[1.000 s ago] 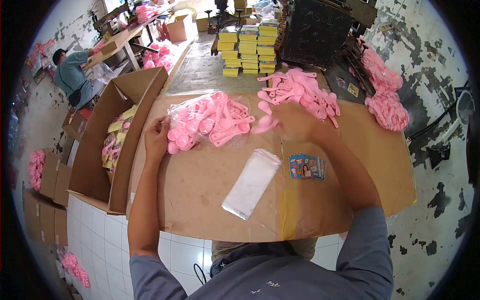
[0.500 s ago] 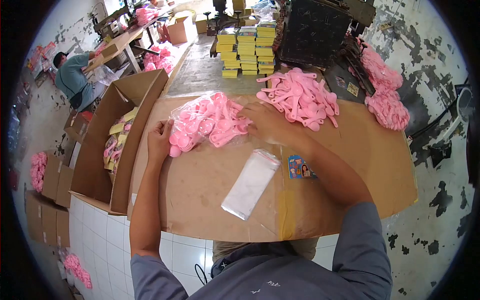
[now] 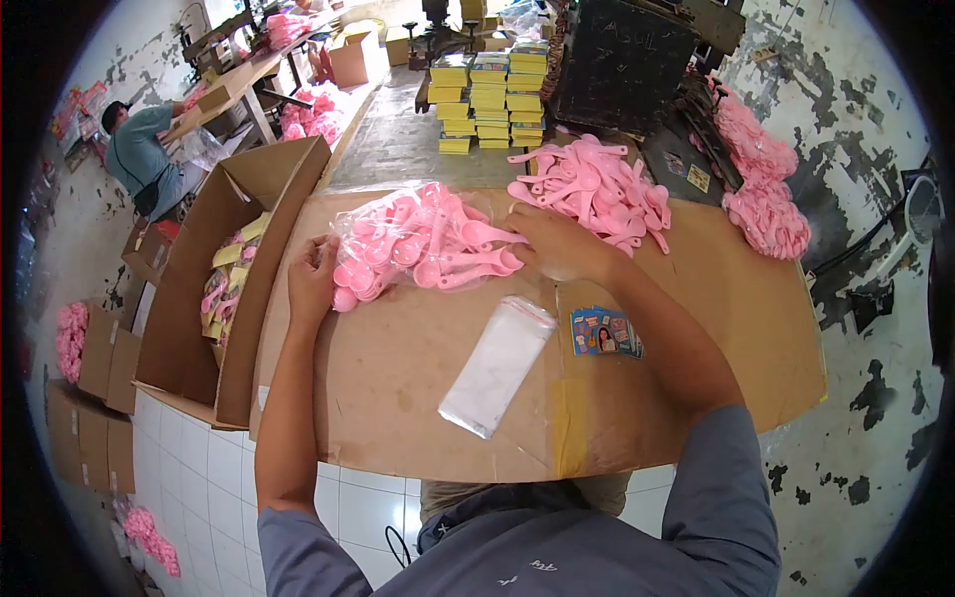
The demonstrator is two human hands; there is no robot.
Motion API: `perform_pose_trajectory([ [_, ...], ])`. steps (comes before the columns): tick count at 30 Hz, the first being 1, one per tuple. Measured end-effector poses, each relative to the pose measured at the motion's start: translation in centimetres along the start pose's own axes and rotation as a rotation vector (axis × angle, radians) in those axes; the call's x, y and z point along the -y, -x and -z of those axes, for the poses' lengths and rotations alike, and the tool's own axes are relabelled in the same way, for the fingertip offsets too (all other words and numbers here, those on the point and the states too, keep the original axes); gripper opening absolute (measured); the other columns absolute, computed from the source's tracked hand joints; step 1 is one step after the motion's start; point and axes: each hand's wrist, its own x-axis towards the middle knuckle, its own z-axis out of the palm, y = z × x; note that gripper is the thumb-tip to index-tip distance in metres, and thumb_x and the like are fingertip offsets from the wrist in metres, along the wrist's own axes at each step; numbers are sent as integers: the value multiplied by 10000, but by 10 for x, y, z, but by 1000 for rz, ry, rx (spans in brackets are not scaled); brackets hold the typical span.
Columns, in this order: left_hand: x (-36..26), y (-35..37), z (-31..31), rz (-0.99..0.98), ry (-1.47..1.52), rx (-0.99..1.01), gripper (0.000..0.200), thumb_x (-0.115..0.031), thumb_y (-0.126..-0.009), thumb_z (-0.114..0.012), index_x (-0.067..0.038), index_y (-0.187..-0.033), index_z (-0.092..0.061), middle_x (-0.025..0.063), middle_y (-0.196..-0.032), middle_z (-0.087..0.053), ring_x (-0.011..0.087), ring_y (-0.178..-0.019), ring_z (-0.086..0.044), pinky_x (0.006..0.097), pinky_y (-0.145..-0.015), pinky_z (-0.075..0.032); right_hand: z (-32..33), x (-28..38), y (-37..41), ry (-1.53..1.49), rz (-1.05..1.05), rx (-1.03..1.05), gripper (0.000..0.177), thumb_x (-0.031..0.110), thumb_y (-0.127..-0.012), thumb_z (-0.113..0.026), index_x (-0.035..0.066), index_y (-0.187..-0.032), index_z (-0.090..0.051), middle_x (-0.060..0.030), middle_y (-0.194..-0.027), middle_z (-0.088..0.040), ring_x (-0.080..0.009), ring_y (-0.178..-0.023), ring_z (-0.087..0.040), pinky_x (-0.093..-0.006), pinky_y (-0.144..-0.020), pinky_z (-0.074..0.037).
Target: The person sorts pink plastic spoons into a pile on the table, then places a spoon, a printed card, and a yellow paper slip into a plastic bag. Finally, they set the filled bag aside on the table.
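Note:
A clear plastic bag full of pink plastic spoons lies on the cardboard-covered table. At the bag's left edge my left hand is closed, its fingers pinching the plastic. My right hand is at the bag's right side, fingers closed around the handle end of a pink spoon that sticks out of it. More handles poke out just below those fingers. Behind my right hand rises a loose heap of pink spoons. Nearer me are a stack of clear plastic sleeves and several small printed cards.
Left of the table stands an open cardboard box holding packed pieces. Stacks of yellow-edged cards and a black machine are at the back. Bundled pink items lie at right. Another person sits far left.
My right hand has moved slightly right, drawing spoon handles out past the bag's right side. My left hand stays at the bag's left edge. More of the printed cards shows.

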Motion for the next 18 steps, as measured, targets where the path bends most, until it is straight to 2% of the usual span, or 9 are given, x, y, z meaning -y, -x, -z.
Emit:
perform_pose_trajectory([
  [4,12,-4,1,10,115,9,418,-323,-1037,-634,72,-1162,-692,119,-1044,-744,146,-937,-672,289,-833,-522,30,-20,14,-241,-87,26,320,151,-922,-630,-24,-1190,-618,-193,-1124,-666,-373,-994,-649,-441,-858,-515],
  [8,8,-5,4,59,239,73,418,-300,-1034,-643,75,-1217,-667,118,-1099,-731,147,-975,-668,291,-866,-524,66,-75,36,55,-129,-160,309,119,-890,-655,-12,-1170,-637,-206,-1083,-682,-377,-965,-650,-437,-826,-518],
  [11,1,-1,0,61,226,107,408,-271,-1032,-648,74,-1250,-645,119,-1111,-727,144,-991,-667,286,-879,-528,70,-108,38,462,-164,-549,393,112,-860,-673,0,-1231,-611,-193,-1121,-646,-346,-1094,-632,-448,-884,-498],
  [12,4,-1,0,34,189,109,404,-260,-1031,-651,73,-1258,-639,118,-1111,-726,142,-994,-666,283,-878,-530,70,-78,37,701,-225,-656,426,100,-839,-682,0,-1246,-608,-186,-1134,-628,-368,-1117,-608,-457,-943,-484],
  [15,3,0,0,17,185,130,386,-236,-1029,-655,75,-1257,-636,114,-1109,-724,134,-996,-664,274,-871,-532,57,-23,29,79,-70,-466,524,129,-850,-720,17,-1337,-563,-185,-1290,-585,-375,-1244,-548,-472,-1042,-448],
  [17,2,0,0,29,203,143,375,-224,-1028,-656,77,-1251,-637,112,-1108,-724,131,-996,-662,272,-868,-531,8,-37,16,-92,105,-122,586,198,-865,-748,59,-1399,-550,-188,-1307,-578,-372,-1291,-524,-466,-1081,-430],
  [18,2,0,0,36,204,144,371,-219,-1027,-656,78,-1250,-637,112,-1107,-724,130,-996,-661,272,-868,-531,5,-14,13,-66,155,-55,590,221,-870,-754,71,-1404,-553,-184,-1313,-575,-359,-1302,-515,-459,-1089,-422],
])
